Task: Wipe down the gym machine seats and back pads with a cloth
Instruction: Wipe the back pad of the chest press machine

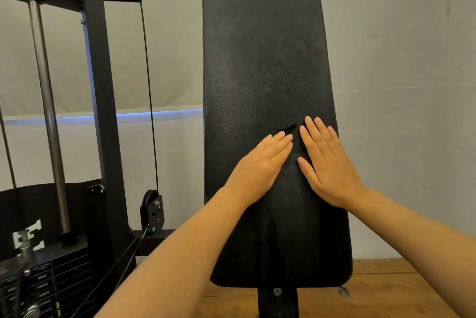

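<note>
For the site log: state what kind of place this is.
Most likely a gym. A tall black back pad stands upright, with a weight stack beside it, and a cable runs down to a pulley on the black machine frame.

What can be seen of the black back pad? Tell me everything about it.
The back pad is a long black cushion, like pebbled vinyl, standing nearly upright on a black post beside the weight stack frame. Its bottom corners are rounded and dull smears mark its upper surface. Both hands, left hand and right hand, lie flat on its lower half, a dark cloth barely showing at the fingertips.
</note>
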Demonstrator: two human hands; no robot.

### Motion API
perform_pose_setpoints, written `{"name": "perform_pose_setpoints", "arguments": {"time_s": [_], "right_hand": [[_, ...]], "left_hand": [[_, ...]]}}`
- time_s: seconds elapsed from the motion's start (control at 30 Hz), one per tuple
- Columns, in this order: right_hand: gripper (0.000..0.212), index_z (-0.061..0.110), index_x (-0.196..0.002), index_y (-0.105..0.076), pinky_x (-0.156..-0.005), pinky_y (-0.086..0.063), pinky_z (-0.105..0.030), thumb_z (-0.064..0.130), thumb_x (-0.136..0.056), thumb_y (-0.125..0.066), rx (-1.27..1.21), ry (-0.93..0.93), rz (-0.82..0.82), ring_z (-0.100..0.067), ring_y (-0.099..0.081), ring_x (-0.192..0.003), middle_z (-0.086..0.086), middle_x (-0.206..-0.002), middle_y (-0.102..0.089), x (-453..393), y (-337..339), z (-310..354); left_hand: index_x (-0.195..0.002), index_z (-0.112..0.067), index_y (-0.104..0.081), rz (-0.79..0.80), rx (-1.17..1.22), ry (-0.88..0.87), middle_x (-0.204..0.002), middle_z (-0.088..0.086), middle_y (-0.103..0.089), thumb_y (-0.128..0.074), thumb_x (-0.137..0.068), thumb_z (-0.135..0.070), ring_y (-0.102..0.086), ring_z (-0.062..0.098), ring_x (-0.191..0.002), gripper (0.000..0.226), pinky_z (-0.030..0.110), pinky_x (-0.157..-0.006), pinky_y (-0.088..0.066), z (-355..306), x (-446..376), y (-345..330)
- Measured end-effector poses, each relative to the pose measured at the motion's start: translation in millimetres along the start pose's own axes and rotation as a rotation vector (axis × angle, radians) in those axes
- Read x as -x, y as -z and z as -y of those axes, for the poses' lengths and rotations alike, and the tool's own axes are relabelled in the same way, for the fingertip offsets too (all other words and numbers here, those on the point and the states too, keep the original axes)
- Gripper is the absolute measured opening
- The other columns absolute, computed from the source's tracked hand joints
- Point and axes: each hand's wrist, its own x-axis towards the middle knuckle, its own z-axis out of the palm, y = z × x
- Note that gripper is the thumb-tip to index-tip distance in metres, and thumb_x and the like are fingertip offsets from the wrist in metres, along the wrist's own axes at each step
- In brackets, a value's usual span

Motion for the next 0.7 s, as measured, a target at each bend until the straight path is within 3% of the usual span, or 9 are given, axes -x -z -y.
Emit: {"name": "perform_pose_setpoints", "arguments": {"time_s": [0.17,0.33,0.7], "right_hand": [[0.063,0.006,-0.153,-0.020,-0.122,-0.001,-0.037,0.039,-0.101,-0.029,0.000,0.025,0.055,-0.021,-0.001,-0.151,-0.009,-0.162,-0.010,1.0,3.7,-6.4],[0.062,0.006,-0.153,-0.020,-0.122,-0.002,-0.037,0.039,-0.101,-0.030,0.020,0.065,0.072,-0.022,-0.002,-0.151,-0.009,-0.162,-0.010,2.3,5.5,-12.5],[0.057,0.014,-0.154,-0.023,-0.122,-0.004,-0.029,0.037,-0.102,-0.029,0.032,0.262,0.244,-0.015,-0.005,-0.150,-0.002,-0.162,-0.013,-6.5,34.5,-48.4]], "left_hand": [[-0.136,0.003,-0.053,0.142,-0.068,-0.172,-0.145,0.016,-0.050,-0.044,-0.098,-0.012,-0.046,0.029,-0.135,0.041,0.042,-0.113,-0.036,29.4,12.7,25.2],[-0.146,-0.002,-0.041,0.267,-0.061,-0.196,-0.154,0.011,-0.037,-0.038,-0.104,-0.026,-0.032,0.024,-0.145,0.048,0.041,-0.118,-0.027,65.2,46.6,53.5],[-0.136,0.002,-0.053,0.168,0.054,-0.245,-0.144,0.017,-0.050,-0.042,-0.101,-0.018,-0.045,0.029,-0.136,0.042,0.040,-0.116,-0.030,-0.7,-5.7,5.0]]}}
